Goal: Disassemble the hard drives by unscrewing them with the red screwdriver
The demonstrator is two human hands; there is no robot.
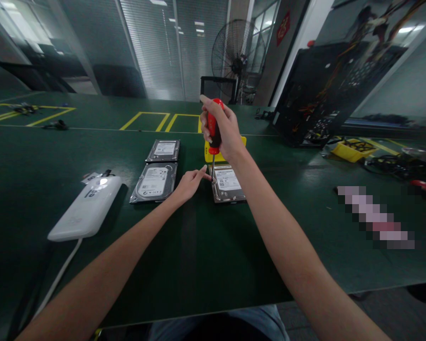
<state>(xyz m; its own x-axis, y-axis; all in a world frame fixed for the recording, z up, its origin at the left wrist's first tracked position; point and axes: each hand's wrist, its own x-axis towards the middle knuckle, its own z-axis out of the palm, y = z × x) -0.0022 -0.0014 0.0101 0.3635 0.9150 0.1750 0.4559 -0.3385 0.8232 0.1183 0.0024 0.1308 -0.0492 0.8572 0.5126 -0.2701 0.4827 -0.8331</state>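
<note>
My right hand (224,124) is wrapped round the red and black handle of a screwdriver (214,139), which stands nearly upright. Its thin shaft reaches down to the left edge of a hard drive (227,183) with a white label. My left hand (190,183) is beside that drive, thumb and forefinger stretched toward the shaft's lower end; whether they touch the drive or the shaft is hard to make out. My right forearm hides part of the drive's right side. Behind it, partly covered by my right hand, is a yellow tray or box (242,145).
Left of my hands lie two more hard drives, a nearer one (154,182) and a farther one (164,149). A white power bank (88,208) with a cable lies farther left. An open black computer case (315,94) stands back right, near a yellow container (353,150) and tangled cables.
</note>
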